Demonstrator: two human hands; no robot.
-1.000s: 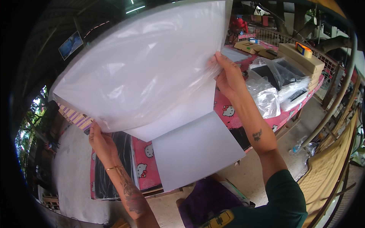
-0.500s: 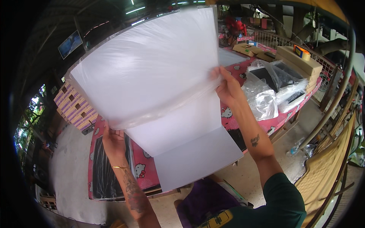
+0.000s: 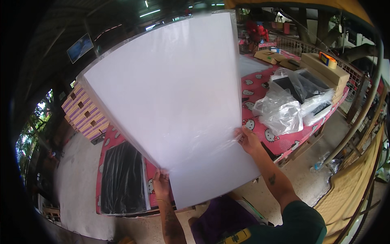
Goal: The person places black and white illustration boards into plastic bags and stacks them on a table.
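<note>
At left, a film-wrapped black panel lies on the pink tablecloth. To its right, the left hand pinches the left edge of a clear plastic bag. The bag covers a white sheet that spans between the hands and reaches beyond them, above a pale board. The right hand, well apart, pinches the bag's right edge, near crumpled plastic.

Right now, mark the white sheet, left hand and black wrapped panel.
White sheet (image 3: 170,85), head view: broad raised face.
Left hand (image 3: 161,184), head view: middle of hand.
Black wrapped panel (image 3: 124,178), head view: top face.
</note>
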